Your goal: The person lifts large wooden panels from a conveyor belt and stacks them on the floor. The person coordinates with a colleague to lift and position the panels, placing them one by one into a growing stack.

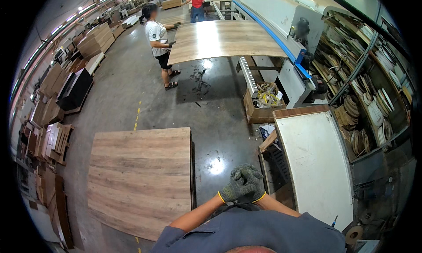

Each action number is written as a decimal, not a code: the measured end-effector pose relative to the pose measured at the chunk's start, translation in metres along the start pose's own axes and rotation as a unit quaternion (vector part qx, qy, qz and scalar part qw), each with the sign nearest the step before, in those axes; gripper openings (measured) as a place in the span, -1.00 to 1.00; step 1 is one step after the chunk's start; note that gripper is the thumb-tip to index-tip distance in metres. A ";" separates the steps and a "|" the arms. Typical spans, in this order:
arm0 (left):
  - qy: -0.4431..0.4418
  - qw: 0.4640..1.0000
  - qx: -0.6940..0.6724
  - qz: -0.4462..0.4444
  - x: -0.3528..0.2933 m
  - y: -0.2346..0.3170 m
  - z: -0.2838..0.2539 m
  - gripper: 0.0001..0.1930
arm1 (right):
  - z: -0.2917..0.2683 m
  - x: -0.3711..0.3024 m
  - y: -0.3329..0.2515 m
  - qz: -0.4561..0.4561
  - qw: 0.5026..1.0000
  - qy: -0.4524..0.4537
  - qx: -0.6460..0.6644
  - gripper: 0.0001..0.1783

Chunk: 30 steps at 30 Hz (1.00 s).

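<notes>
My left hand (234, 189) and my right hand (254, 179) wear grey knit gloves with yellow cuffs and are clasped together in front of my chest, holding nothing else. To their left lies a stack of wood-grain panels (140, 178) on the floor. To their right stands a white-topped table (314, 160). Farther ahead a large wood-grain panel (224, 38) rests on a long white and blue machine (281, 20), and a person in a white shirt (157, 37) grips its left edge with gloved hands.
A cardboard box of scraps (263, 104) sits under the machine. Shelves with coils of edge banding (365, 103) line the right side. Stacks of boards (94, 40) and cut pieces (52, 138) line the left. Another person in red (196, 2) stands far back.
</notes>
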<state>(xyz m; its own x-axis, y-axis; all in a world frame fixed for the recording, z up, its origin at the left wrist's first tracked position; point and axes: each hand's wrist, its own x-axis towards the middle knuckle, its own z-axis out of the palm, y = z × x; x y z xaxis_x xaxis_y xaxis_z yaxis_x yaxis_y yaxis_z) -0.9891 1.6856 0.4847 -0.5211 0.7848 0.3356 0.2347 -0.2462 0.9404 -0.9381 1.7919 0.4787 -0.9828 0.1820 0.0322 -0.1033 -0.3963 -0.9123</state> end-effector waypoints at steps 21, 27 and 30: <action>0.077 0.996 -0.011 -0.047 0.000 -0.008 0.014 -0.58 | -0.006 -0.004 0.043 0.019 0.991 0.064 -0.118 -0.68; 0.017 0.997 -0.005 -0.077 -0.001 0.024 -0.003 -0.41 | -0.006 0.000 0.052 -0.016 0.999 -0.019 -0.040 -0.49; -0.001 0.998 0.010 -0.062 -0.013 0.004 -0.018 -0.23 | 0.006 -0.001 0.015 0.145 0.967 -0.073 0.194 -0.14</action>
<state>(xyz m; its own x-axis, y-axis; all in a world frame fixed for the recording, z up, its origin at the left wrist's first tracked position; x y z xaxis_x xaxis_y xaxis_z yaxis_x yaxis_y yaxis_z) -0.9965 1.6638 0.4846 -0.5453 0.8098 0.2166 0.1847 -0.1361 0.9733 -0.9397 1.7799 0.4672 -0.9873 -0.1061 -0.1185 0.1583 -0.7251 -0.6702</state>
